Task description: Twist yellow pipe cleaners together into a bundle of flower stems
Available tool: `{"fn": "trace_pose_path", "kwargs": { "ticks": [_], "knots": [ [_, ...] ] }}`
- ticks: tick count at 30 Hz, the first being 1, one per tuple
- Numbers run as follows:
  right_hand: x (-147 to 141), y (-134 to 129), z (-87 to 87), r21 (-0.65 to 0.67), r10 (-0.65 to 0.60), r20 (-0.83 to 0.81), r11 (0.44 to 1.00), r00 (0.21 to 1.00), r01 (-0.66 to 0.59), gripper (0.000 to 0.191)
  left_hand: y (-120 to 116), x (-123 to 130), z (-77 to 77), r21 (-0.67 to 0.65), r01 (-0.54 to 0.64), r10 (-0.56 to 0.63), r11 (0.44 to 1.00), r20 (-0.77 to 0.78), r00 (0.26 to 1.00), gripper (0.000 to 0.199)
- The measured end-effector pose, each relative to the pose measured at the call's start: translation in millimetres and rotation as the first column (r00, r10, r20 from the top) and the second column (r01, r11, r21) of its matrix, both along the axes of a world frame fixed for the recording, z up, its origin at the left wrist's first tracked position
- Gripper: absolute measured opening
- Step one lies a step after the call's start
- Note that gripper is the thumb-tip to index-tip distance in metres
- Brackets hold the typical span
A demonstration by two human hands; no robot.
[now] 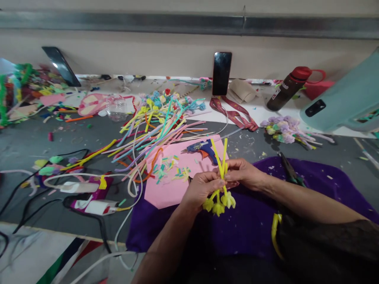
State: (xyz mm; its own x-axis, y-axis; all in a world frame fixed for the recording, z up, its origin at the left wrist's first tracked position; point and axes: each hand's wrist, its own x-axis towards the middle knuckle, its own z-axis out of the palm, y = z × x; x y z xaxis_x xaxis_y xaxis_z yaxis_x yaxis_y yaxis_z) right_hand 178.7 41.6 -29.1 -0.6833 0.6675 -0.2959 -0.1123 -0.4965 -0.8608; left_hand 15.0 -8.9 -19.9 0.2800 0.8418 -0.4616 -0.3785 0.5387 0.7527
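Observation:
Both of my hands meet over the purple cloth (pixel 248 225), closed around yellow pipe-cleaner flowers (pixel 218 206). Their blossoms hang downward and the yellow stems (pixel 217 156) point up and away from me. My left hand (pixel 204 187) pinches the stems with thumb and fingers from the left. From the right, the fingers of my right hand (pixel 241 173) grip the same stems, partly hiding them. Just beyond the hands, a blue glue gun (pixel 203 149) lies on a pink sheet (pixel 166 193) with small cut pieces (pixel 168 167) scattered over it. Dark pliers (pixel 289 169) rest right of my right hand.
Loose pipe cleaners (pixel 166 134) lie heaped behind the pink sheet. A purple power strip (pixel 100 189) with plugs and cables sits at left. Phones (pixel 222 73) lean on the wall. A bottle (pixel 286 88), a large teal container (pixel 343 94) and a lilac flower bunch (pixel 286 128) stand or lie at right.

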Motion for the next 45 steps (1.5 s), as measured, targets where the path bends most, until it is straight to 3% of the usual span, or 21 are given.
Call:
{"fn": "trace_pose_path", "kwargs": {
  "ticks": [3, 7, 10, 15, 18, 22, 25, 27, 30, 34, 38, 45],
  "knots": [
    [0, 0, 1.1, 0.116, -0.068, 0.027, 0.991, 0.997, 0.065, 0.015, 1, -1, -3.2, 0.027, -0.014, 0.016, 1.000, -0.064, 0.998, 0.023],
    [-4, -1, 5.6, 0.249, -0.144, 0.057, 0.960, 0.988, 0.126, 0.014, 1, -1, -7.6, 0.213, -0.097, 0.142, 0.972, -0.210, 0.967, 0.018],
    [-5, -4, 6.7, 0.261, -0.162, 0.084, 0.956, 0.983, 0.135, 0.014, -1, -1, -9.7, 0.302, -0.098, 0.200, 0.948, -0.330, 0.922, 0.016],
    [-4, -8, 4.7, 0.211, -0.148, 0.081, 0.969, 0.986, 0.129, 0.014, -2, -3, -7.9, 0.310, -0.036, 0.170, 0.950, -0.418, 0.892, 0.015],
    [-1, -8, 4.3, 0.178, -0.104, 0.066, 0.980, 0.992, 0.091, 0.016, -3, -2, -5.2, 0.245, -0.022, 0.105, 0.969, -0.332, 0.937, 0.017],
    [7, -6, 5.4, 0.220, -0.013, 0.035, 0.975, 0.999, 0.005, 0.016, -3, 0, -6.0, 0.040, 0.014, -0.011, 0.999, -0.060, 0.998, 0.022],
    [12, -3, 5.5, 0.251, 0.052, 0.028, 0.966, 0.998, -0.058, 0.016, -3, 1, -11.0, -0.074, 0.147, -0.136, 0.986, 0.138, 0.981, 0.028],
    [13, -1, 3.9, 0.250, 0.079, 0.034, 0.964, 0.996, -0.086, 0.017, -2, 2, -14.8, -0.080, 0.235, -0.208, 0.969, 0.252, 0.945, 0.030],
    [13, 0, -0.4, 0.210, 0.040, 0.038, 0.977, 0.998, -0.047, 0.020, 0, 4, -18.0, -0.067, 0.273, -0.237, 0.960, 0.331, 0.914, 0.031],
    [9, -1, -3.9, 0.136, -0.015, 0.054, 0.991, 0.998, 0.007, 0.022, 1, 6, -15.6, -0.075, 0.218, -0.193, 0.973, 0.258, 0.947, 0.029],
    [7, -2, -2.9, 0.132, -0.114, 0.094, 0.986, 0.989, 0.101, 0.018, -1, 5, -9.8, -0.013, 0.070, -0.069, 0.997, 0.063, 0.996, 0.025],
    [3, -2, -3.2, 0.088, -0.210, 0.115, 0.976, 0.971, 0.201, 0.014, -1, 3, -3.6, 0.094, -0.081, 0.092, 0.992, -0.116, 0.989, 0.018]
  ]
}}
